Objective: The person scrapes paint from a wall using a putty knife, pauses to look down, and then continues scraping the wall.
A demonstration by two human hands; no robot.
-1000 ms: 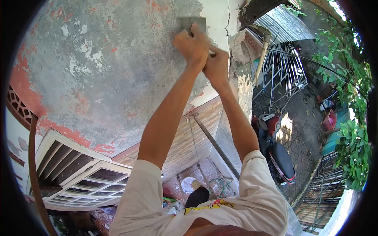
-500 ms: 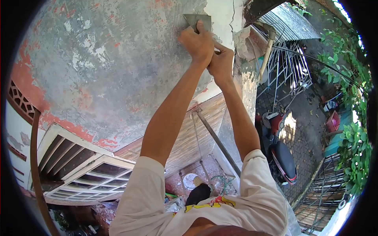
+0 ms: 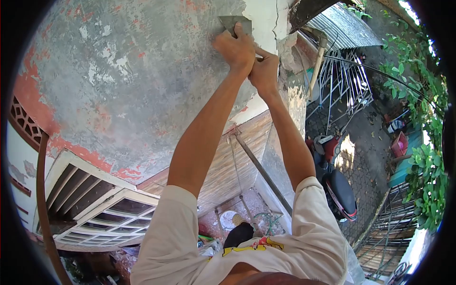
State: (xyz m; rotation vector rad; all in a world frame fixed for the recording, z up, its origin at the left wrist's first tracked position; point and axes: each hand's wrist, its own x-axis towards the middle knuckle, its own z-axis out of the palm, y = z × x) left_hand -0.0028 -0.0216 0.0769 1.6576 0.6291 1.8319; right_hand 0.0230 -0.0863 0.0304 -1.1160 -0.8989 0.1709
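A grey metal scraper [image 3: 243, 23] lies with its broad blade against the patchy wall [image 3: 142, 71], close to the white strip at the wall's right edge. My left hand [image 3: 236, 53] is closed around the lower part of the scraper, its thumb laid up along the blade. Just below and to the right, my right hand [image 3: 264, 73] wraps the handle end, which the fingers mostly hide. Both hands touch each other. Grey plaster shows around the blade, with remnants of red and white paint.
A crack [image 3: 276, 23] runs down the white strip beside broken masonry. Below stand a slanting pole [image 3: 263, 171], a louvred window [image 3: 80, 192] and a round white tub [image 3: 229, 219] on the floor. A motorbike [image 3: 341, 190] is parked at lower right, near metal rods [image 3: 349, 78].
Both hands and the scraper have shifted slightly left in view, along with the wall edge and yard. The grip looks the same.
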